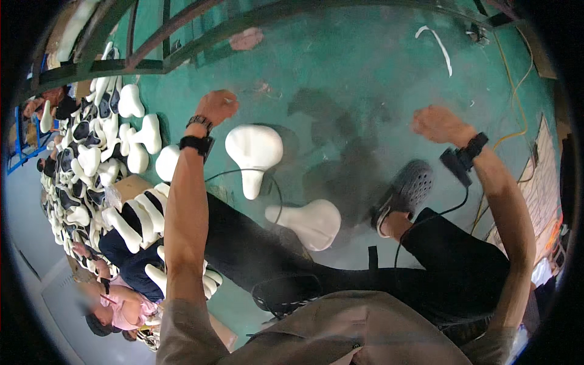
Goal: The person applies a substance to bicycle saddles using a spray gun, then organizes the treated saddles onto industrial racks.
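Green floor (340,73), across the middle of view. Heap of white saddles and dark undersides (88,159), at 9 o'clock. Dark metal frame (201,45), from 11 to 12 o'clock. Co-worker in pink top (131,307), at 8 o'clock. Broad white saddle (254,146), on floor at 10 o'clock, nose toward 6; near left fingers but apart, at their 5 o'clock; well apart from right fingers, at their 9. Second white saddle (319,224), on floor at 5 o'clock, nose toward 9; well apart from right fingers, at their 8. Grey clog (417,182), at 3 o'clock. Right hand (444,125), at 2 o'clock, fingers loosely bent; cannot tell spread or pinched. Left hand (217,107), between 10 and 11 o'clock, fingers curled; cannot tell whether pressed together. Black cable (236,171), across broad saddle's nose.
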A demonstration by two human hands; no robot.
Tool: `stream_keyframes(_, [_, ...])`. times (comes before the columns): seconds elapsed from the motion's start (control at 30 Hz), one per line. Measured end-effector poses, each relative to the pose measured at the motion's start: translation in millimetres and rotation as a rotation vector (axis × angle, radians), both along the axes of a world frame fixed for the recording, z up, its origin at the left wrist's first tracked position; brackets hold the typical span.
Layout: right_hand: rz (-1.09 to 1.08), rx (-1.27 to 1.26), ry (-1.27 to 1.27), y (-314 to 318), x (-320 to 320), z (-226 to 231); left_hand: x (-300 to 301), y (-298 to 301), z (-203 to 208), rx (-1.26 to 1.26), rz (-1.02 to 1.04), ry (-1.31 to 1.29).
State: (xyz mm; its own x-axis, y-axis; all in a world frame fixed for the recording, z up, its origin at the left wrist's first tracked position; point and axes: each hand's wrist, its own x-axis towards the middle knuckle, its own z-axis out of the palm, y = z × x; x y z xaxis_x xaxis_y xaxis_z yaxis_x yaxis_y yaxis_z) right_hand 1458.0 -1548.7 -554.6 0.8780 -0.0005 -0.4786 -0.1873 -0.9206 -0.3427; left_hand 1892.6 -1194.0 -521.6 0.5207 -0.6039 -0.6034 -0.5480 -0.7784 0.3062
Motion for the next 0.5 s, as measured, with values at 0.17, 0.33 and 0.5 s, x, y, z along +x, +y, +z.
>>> stream_keyframes(0.17, [0.145, 0.232, 0.271, 138.1, 42.3, -2.2, 10.1, 88.6, -20.2, 0.585, -0.01, 0.149])
stream_keyframes(0.33, [0.134, 0.44, 0.8, 218.9, 72.6, -36.6, -60.3, 106.4, -42.4, 0.857, -0.192, 0.233])
stream_keyframes(0.5, [-0.343, 0.721, 0.674, 301.3, 27.1, -66.0, -112.8, 162.9, -104.5, 0.608, 0.084, 0.325])
